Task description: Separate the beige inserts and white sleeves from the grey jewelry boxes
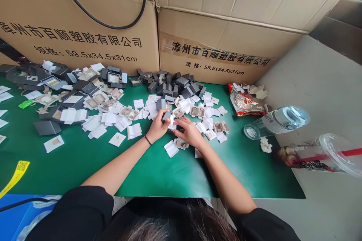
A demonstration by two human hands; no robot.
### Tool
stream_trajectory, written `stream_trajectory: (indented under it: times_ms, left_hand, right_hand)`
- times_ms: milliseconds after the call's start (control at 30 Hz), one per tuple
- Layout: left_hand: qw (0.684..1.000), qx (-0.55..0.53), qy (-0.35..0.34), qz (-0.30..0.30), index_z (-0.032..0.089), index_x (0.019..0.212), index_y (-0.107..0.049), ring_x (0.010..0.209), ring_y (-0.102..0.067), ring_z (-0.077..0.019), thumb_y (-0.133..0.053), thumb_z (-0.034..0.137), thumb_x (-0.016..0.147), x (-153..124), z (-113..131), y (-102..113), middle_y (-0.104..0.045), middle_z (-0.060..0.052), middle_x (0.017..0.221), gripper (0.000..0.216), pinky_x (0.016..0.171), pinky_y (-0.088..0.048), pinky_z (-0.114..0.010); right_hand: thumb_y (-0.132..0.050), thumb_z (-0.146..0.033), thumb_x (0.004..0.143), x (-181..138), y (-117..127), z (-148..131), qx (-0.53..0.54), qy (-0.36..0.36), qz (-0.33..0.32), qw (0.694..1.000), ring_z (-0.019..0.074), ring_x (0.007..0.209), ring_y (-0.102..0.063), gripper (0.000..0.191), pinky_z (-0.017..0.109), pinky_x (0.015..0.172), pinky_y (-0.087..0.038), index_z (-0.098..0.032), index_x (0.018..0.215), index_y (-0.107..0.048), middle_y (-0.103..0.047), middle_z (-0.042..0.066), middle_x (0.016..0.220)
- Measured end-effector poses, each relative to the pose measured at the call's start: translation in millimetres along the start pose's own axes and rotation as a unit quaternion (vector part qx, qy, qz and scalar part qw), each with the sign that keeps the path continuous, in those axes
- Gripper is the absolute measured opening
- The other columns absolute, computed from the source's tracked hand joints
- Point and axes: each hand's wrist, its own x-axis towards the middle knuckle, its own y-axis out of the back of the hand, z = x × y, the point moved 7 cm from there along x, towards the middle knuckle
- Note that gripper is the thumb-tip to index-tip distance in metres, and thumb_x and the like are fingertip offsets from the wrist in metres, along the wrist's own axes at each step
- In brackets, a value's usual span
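Head view: at the centre of the green mat [169, 173], the left hand [158, 126] has its fingers closed on a small grey box [166, 115]. The right hand [189, 132] curls just beside it at 4 o'clock, and I cannot tell its grip. Loose white cards [134, 130] and beige inserts [198, 112] crowd round from 9 to 2 o'clock, so a forearm sweep could scatter them. The bottle [278, 120] lying at 3 o'clock might roll or leak onto them.

Packing workshop; shipping cartons [79, 19], green bench mat [169, 173], piled small boxes [175, 84].
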Motion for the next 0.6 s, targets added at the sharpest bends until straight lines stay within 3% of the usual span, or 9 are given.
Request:
stream_trajectory:
  times_ms: [167, 367, 467, 600]
  left_hand:
    - [1.000, -0.028, -0.001, 0.003, 0.019, 0.096, -0.042, 0.076, -0.052, -0.0174, -0.033, 0.074, 0.074, 0, -2, 0, -0.051, -0.004, 0.086, 0.060, 0.071, -0.044, -0.030]
    - [0.999, -0.044, -0.008, 0.001, 0.019, 0.096, -0.042, 0.080, -0.056, -0.0180, -0.035, 0.072, 0.075, -1, -1, -1, -0.055, -0.006, 0.090, 0.058, 0.075, -0.046, -0.032]
    - [0.999, -0.032, -0.023, 0.014, 0.018, 0.098, -0.044, 0.091, -0.057, -0.0206, -0.035, 0.072, 0.075, 0, 3, 1, -0.056, -0.009, 0.098, 0.059, 0.083, -0.045, -0.034]
    - [0.998, -0.043, -0.026, 0.026, 0.018, 0.101, -0.045, 0.102, -0.056, -0.0220, -0.036, 0.069, 0.078, 0, 3, 2, -0.057, -0.012, 0.107, 0.057, 0.091, -0.042, -0.036]
  right_hand:
    - [-0.063, -0.022, 0.076, -2, -1, 6, 0.023, -0.039, 0.021, 0.999, 0.0203, 0.093, -0.055, 0.017, 0.035, 0.083, -0.048, -0.022, 0.093, -0.065, -0.067, 0.004, 0.103]
    - [-0.062, -0.021, 0.076, -3, -7, 7, -0.051, -0.068, 0.012, 0.996, 0.0232, 0.091, -0.055, 0.021, 0.039, 0.081, -0.050, -0.023, 0.096, -0.068, -0.066, 0.002, 0.109]
    - [-0.058, -0.026, 0.082, -4, -10, 8, -0.082, -0.057, -0.003, 0.995, 0.0228, 0.090, -0.056, 0.023, 0.039, 0.079, -0.051, -0.024, 0.103, -0.067, -0.064, 0.002, 0.114]
    - [-0.048, -0.030, 0.089, -5, -14, 3, -0.155, -0.005, -0.014, 0.988, 0.0241, 0.103, -0.054, 0.028, 0.038, 0.084, -0.050, -0.023, 0.112, -0.064, -0.062, 0.002, 0.118]
